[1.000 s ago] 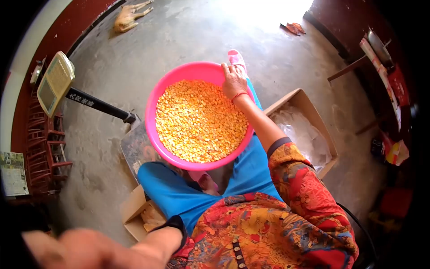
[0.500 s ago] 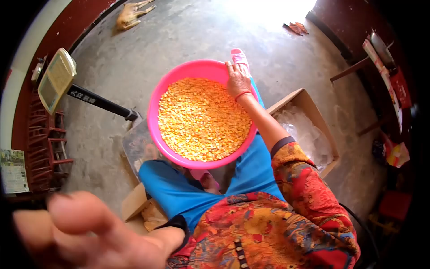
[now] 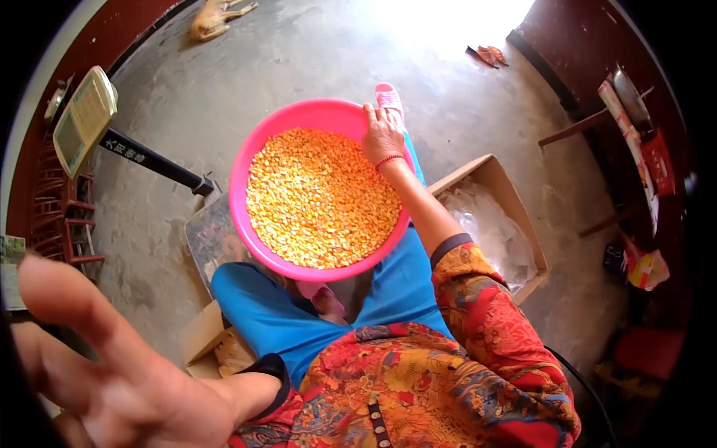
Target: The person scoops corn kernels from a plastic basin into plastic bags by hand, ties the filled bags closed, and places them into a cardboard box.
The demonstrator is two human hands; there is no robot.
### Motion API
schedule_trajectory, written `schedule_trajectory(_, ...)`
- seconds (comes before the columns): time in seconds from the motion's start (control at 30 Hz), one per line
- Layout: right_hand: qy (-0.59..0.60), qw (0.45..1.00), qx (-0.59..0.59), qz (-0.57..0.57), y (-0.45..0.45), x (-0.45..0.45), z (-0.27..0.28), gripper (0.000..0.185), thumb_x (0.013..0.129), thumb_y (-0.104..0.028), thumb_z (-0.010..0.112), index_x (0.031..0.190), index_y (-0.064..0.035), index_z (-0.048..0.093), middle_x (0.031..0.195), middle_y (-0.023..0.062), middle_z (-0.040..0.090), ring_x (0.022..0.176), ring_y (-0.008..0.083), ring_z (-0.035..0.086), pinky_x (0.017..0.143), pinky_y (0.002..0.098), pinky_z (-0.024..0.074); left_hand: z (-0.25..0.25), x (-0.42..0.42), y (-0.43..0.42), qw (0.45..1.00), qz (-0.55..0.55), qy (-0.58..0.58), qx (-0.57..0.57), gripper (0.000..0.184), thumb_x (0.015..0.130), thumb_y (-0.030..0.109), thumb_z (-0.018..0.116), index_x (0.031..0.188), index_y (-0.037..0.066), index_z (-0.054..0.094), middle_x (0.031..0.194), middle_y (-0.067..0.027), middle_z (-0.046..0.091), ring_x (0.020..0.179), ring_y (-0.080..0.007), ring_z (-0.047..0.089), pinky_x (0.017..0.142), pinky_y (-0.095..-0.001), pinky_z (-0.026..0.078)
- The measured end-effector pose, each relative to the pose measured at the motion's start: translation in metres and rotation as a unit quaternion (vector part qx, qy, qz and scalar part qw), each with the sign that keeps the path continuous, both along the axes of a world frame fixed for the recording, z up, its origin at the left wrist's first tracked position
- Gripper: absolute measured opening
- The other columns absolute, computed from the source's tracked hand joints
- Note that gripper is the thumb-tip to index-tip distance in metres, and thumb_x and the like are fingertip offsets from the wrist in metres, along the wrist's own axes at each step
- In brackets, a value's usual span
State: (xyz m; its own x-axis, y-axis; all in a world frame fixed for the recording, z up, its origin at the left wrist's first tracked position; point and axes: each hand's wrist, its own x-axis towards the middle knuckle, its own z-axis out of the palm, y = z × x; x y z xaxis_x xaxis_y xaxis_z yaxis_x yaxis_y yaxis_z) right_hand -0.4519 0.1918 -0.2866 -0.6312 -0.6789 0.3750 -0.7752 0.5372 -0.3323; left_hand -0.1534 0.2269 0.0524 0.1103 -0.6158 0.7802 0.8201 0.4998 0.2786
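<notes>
A pink plastic basin [image 3: 237,196] full of yellow corn kernels [image 3: 321,196] sits in front of my knees, above the platform of a scale [image 3: 205,235]. My right hand [image 3: 383,138] holds the basin's far right rim, fingers over the edge, with a red string round the wrist. Close to the camera at lower left, my left hand [image 3: 127,381] is raised with its fingers apart and nothing in it. It is away from the basin, and its nearest fingers are slightly blurred.
The scale's post and display [image 3: 84,123] rise at the left. One cardboard box [image 3: 532,224] with clear plastic bags stands at my right, another [image 3: 205,336] by my left leg. A dog [image 3: 209,21] lies on the floor; small chairs [image 3: 63,205] line the left wall.
My left hand has lifted and its fingers have spread apart. The whole view has shifted slightly, so things appear further left. My right hand stays on the basin's rim.
</notes>
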Motion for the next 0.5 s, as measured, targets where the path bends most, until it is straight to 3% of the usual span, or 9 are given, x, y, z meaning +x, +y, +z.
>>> schedule_trajectory(0.07,-0.014,1.0,-0.016,-0.01,-0.002,0.001,0.003,0.05,0.07,-0.005,0.052,0.119,-0.0108,0.048,0.108,0.0099,0.054,0.107,0.0295,0.049,0.094,0.0383,0.0371,0.005,-0.006,0.003,0.996,0.089,-0.009,0.032,0.042,0.082,0.014,0.048,0.111,-0.015,0.041,0.133,-0.032,0.024,0.127,-0.0428,0.012,0.105,-0.062,-0.01)
schedule_trajectory(0.13,-0.005,1.0,-0.004,-0.011,-0.001,-0.001,0.002,0.049,0.071,-0.005,0.052,0.119,-0.0105,0.048,0.108,0.0098,0.054,0.106,0.0296,0.049,0.093,0.0385,0.0372,0.001,-0.006,0.005,0.997,0.068,0.005,0.029,0.042,0.082,0.015,0.049,0.112,-0.014,0.042,0.133,-0.0307,0.026,0.127,-0.0436,0.013,0.104,-0.0626,-0.01)
schedule_trajectory(0.2,0.053,0.999,0.011,-0.002,-0.002,-0.003,-0.001,0.051,0.072,-0.006,0.053,0.122,-0.0072,0.044,0.109,0.0116,0.053,0.101,0.0264,0.053,0.084,0.0366,0.0425,0.0,-0.009,0.008,0.997,0.066,0.012,0.035,0.043,0.082,0.015,0.049,0.113,-0.014,0.042,0.133,-0.0299,0.027,0.127,-0.0437,0.014,0.104,-0.0627,-0.01)
schedule_trajectory(0.37,0.004,1.0,-0.024,-0.015,-0.004,-0.002,-0.002,0.047,0.071,-0.006,0.05,0.118,-0.0099,0.049,0.106,0.0106,0.055,0.106,0.0284,0.049,0.093,0.0386,0.037,0.008,-0.017,0.009,0.997,0.071,0.01,0.025,0.046,0.081,0.018,0.05,0.116,-0.012,0.042,0.134,-0.0288,0.029,0.127,-0.043,0.015,0.105,-0.0624,-0.01)
schedule_trajectory(0.47,0.006,1.0,-0.014,-0.011,-0.002,-0.001,-0.002,0.047,0.071,-0.007,0.051,0.118,-0.0098,0.048,0.107,0.0101,0.055,0.105,0.0274,0.05,0.091,0.0382,0.0383,-0.01,-0.013,0.006,0.999,-0.03,-0.024,-0.013,0.047,0.085,0.022,0.048,0.122,-0.006,0.042,0.136,-0.0246,0.03,0.129,-0.0422,0.016,0.105,-0.063,-0.006)
schedule_trajectory(0.5,0.002,1.0,-0.01,-0.009,-0.002,-0.002,-0.001,0.048,0.071,-0.007,0.051,0.119,-0.0101,0.048,0.108,0.0097,0.055,0.104,0.0269,0.05,0.09,0.038,0.0391,-0.021,-0.015,-0.002,0.991,-0.111,-0.073,-0.023,0.047,0.087,0.024,0.046,0.125,-0.004,0.041,0.137,-0.0226,0.031,0.129,-0.0391,0.02,0.106,-0.0595,-0.001)
